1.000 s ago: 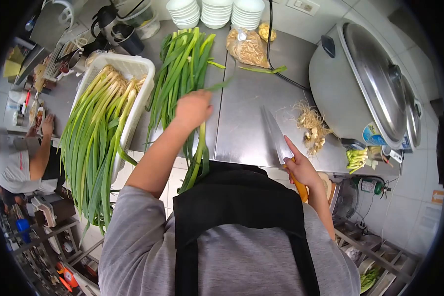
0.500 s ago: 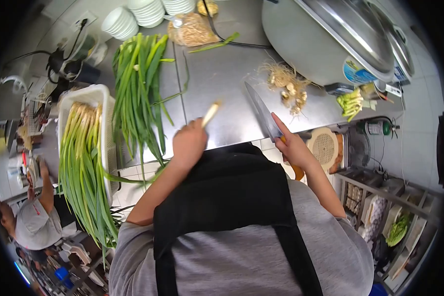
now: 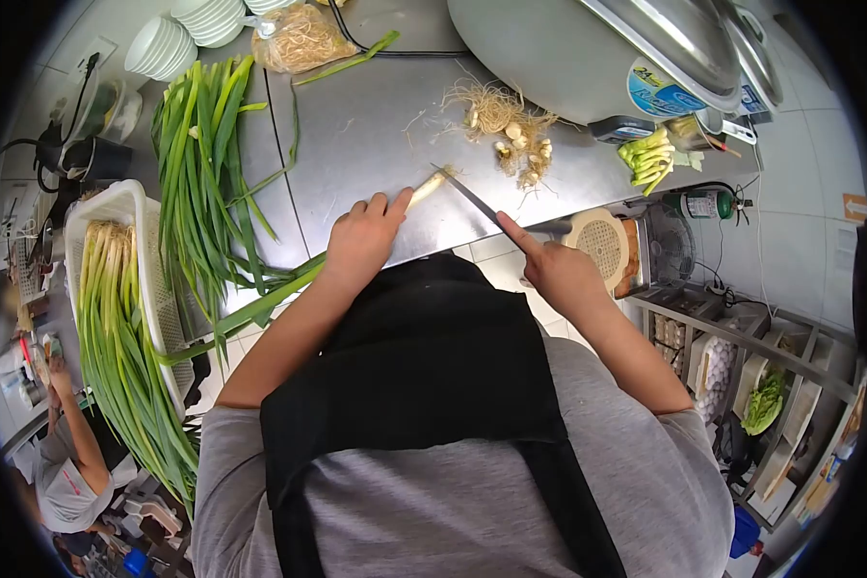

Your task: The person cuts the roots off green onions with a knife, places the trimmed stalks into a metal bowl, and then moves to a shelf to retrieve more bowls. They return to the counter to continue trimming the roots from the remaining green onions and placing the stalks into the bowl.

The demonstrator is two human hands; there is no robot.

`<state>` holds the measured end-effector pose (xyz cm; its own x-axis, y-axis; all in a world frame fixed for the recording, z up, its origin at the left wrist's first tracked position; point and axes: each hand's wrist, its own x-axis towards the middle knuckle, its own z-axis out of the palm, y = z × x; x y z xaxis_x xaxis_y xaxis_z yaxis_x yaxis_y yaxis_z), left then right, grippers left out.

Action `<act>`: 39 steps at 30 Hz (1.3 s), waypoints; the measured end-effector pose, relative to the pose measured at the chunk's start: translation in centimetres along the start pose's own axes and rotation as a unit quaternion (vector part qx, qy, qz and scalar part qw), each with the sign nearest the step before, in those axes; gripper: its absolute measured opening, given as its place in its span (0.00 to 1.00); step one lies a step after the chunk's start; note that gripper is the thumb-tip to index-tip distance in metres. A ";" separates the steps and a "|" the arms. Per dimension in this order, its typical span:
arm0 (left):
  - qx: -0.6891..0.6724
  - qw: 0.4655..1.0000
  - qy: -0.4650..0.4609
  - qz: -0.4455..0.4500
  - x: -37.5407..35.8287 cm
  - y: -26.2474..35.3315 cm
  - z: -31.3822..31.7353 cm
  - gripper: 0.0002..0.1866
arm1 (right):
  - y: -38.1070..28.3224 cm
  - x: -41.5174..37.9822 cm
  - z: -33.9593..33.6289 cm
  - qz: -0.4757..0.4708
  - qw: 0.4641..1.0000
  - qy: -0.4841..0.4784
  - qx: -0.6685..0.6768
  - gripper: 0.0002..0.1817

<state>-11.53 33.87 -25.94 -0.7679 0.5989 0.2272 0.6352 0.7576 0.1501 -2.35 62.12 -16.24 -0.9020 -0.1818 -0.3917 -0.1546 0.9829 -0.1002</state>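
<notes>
My left hand (image 3: 364,234) is closed around a green onion (image 3: 427,188), its white root end pointing up and right and its green leaves trailing left under my forearm. In my right hand (image 3: 557,270) is a knife (image 3: 468,198); its tip meets the onion close to the root end, and my fingers cover the handle. Beyond the blade lies a pile of cut-off roots (image 3: 515,130) on the steel counter (image 3: 356,125). Left of my left hand, a bunch of green onions (image 3: 202,144) is spread with its leaves toward me.
A white plastic basket (image 3: 149,241) with more green onions stands at the left. Stacked white bowls (image 3: 161,48) and a bag of roots (image 3: 299,39) are at the back. A large lidded pot (image 3: 539,58) occupies the back right. Another person (image 3: 72,472) works at far left.
The knife has swung left and its tip now meets the onion's root end. My left hand has lowered the onion toward the counter. The whole view has shifted left.
</notes>
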 end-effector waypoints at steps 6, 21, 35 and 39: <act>0.016 1.000 -0.006 0.009 -0.3 -0.1 0.3 0.23 | 0.5 0.6 -0.6 -0.013 0.998 -0.058 0.024 0.49; -0.006 0.997 0.075 -0.008 7.9 2.1 -2.8 0.24 | 3.5 2.3 2.8 0.084 0.995 0.000 0.055 0.46; -0.113 0.989 -0.004 -0.094 -1.5 -1.7 -2.3 0.45 | 1.2 -2.9 0.3 0.029 0.982 0.077 0.171 0.43; -0.048 0.996 0.023 -0.075 -0.1 -0.8 0.2 0.31 | -3.2 0.2 -0.1 -0.003 0.992 -0.048 0.120 0.49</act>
<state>-12.01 33.25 -26.27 -0.8517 0.4667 0.2383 0.5201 0.8082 0.2761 -2.09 58.97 -15.97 -0.8565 -0.2018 -0.4751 -0.0500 0.9486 -0.3127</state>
